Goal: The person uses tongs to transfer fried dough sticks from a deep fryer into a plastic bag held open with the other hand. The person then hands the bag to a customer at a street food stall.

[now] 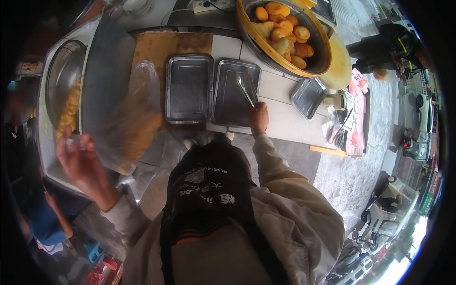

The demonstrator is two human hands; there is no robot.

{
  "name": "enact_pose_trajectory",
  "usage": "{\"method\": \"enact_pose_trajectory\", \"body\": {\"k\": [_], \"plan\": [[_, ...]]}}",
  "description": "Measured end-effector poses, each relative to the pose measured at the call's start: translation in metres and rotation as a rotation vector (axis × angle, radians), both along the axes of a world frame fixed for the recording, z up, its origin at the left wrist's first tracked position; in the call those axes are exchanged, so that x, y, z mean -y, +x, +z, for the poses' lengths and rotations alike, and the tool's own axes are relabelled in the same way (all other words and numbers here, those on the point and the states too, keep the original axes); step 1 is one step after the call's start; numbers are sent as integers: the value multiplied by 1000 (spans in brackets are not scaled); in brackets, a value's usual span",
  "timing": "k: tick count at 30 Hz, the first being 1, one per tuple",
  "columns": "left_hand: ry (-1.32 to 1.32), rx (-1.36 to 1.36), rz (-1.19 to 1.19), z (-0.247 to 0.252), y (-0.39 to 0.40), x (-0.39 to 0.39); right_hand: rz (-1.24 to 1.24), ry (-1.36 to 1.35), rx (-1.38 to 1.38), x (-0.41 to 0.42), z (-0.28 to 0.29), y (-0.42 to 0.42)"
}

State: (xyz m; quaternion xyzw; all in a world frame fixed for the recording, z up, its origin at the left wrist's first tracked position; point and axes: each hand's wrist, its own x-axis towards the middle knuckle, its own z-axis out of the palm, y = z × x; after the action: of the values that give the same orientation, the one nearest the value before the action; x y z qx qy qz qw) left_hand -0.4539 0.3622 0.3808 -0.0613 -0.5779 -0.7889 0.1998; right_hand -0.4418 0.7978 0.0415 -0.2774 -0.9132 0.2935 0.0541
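Note:
My right hand point(260, 118) grips metal food tongs point(245, 89) above the right one of two rectangular metal trays point(231, 73). The left metal tray point(187, 89) lies beside it with nothing in it. My left hand point(83, 162) is raised at the left, its fingers bent and blurred, pinching the end of a clear plastic bag point(119, 131). The bag stretches to the right and holds golden-brown food. Behind that hand a metal basin point(66, 53) holds twisted strips of fried dough point(69, 110).
A rimmed basket point(322, 71) of fried pastries point(279, 30) stands at the upper right. Further right are a small metal tray point(308, 98) and scissors point(339, 139). A dark upright panel point(107, 78) stands at the left. A person point(392, 46) is beyond the table; another point(48, 217) is at the lower left.

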Motion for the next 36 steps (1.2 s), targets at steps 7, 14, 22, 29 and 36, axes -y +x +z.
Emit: {"method": "enact_pose_trajectory", "body": {"k": [7,14,22,29,36], "plan": [[-10,55,37,2,-38,-5,-10,-143,-19,-13,-18,9],[26,182,236,-47,-41,14,-22,-139,-110,-1,2,-4],[342,508,51,-171,-17,69,-514,-323,-249,-39,13,73],[440,602,-103,-155,-19,51,-870,-981,-275,-39,25,96],[500,650,-209,-109,-16,-1,-902,-1244,-214,-47,19,96]]}}
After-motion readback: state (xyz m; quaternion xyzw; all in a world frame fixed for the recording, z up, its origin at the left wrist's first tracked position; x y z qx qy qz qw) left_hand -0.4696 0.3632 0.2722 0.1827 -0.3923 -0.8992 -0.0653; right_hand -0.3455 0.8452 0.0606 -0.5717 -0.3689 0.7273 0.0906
